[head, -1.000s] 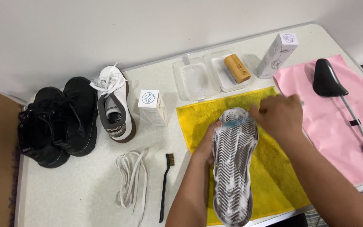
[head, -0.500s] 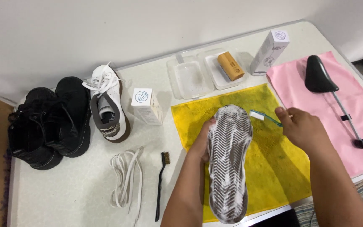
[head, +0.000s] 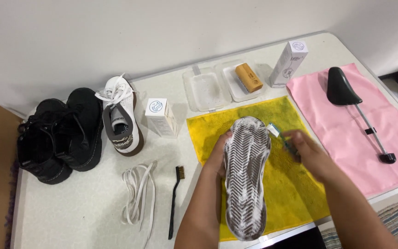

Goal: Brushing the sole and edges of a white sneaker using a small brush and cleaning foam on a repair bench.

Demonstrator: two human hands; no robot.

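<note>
One shoe [head: 246,177] is up in the person's hands, sole facing the ceiling and lathered in white foam, held over the single yellow cloth [head: 295,184] spread on the white table [head: 84,216]. The left hand [head: 217,157] is wrapped around the shoe's side, fingers clamped on it. The right hand [head: 310,154] is closed around one small toothbrush [head: 279,136], blue-green in the handle, its bristle head right at the foamy edge of the sole near the toe; the hand is blurred. Counting around the table: two black boots [head: 56,133] stand side by side at the left, and just beside them one white sneaker [head: 120,122] with a brown sole, upright, tongue open. In front of that lies one loose bundle of white laces [head: 138,196], and next to it one slim black brush [head: 174,200]. Two white cartons are out, a short box [head: 161,116] near the sneaker and a tall box [head: 288,63] at the far side. Between them sits one clear plastic case [head: 207,90], lid flung open, with one tan block [head: 248,77] in its tray. To the right, one pink cloth [head: 346,133] carries one black shoe tree [head: 355,110].
</note>
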